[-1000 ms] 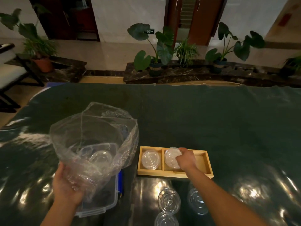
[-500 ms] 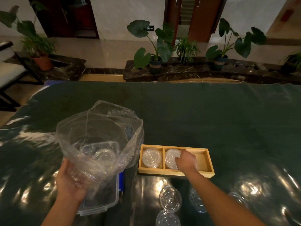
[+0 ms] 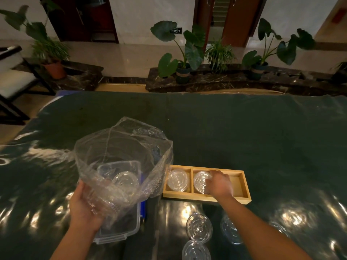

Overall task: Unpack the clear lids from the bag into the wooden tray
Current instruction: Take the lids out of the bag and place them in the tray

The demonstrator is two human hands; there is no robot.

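A wooden tray (image 3: 206,199) with three compartments lies on the dark green table. A clear lid (image 3: 177,180) rests in its left compartment. My right hand (image 3: 221,184) reaches into the middle compartment, and its fingers hold the right edge of another clear lid (image 3: 200,182) that lies flat there. The right compartment holds nothing. To the left, my left hand (image 3: 84,207) grips the lower side of a crumpled clear plastic bag (image 3: 122,156) with its mouth open upward. At least one more lid (image 3: 125,180) shows through the bag.
A clear plastic box (image 3: 120,235) with a blue clip sits under the bag. Several loose clear lids (image 3: 199,227) lie on the table in front of the tray, near my right forearm. Potted plants and a chair stand beyond the table's far edge.
My right hand has lowered the lid from a tilted position until it lies flat in the middle compartment. The bag and my left hand shifted slightly right.
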